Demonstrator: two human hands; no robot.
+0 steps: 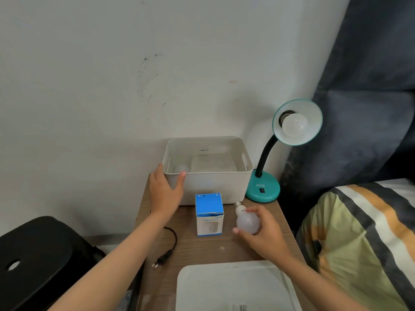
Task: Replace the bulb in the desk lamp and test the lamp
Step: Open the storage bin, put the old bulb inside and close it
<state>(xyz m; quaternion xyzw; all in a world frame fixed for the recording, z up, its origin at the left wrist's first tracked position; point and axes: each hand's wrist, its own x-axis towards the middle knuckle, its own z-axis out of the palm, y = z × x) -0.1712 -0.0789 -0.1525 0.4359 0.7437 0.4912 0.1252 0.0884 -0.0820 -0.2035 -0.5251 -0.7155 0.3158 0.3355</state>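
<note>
A teal desk lamp (262, 187) stands at the table's back right, its shade tilted toward me with a white bulb (294, 125) screwed into the socket. My right hand (263, 232) is closed around a second white bulb (247, 222) just above the table, screw base pointing up and left. My left hand (165, 189) rests flat against the front left corner of a white storage bin (208, 187), fingers spread. A blue and white bulb box (209, 213) stands upright between my hands. The lamp's black plug (162, 259) lies unplugged on the table.
A wooden table (202, 245) stands against the wall. Inside the bin lie a faint bulb and a flat white thing. A white lid (233, 286) lies at the front edge. A black stool (42, 257) sits left, a striped bed cover (359, 232) right.
</note>
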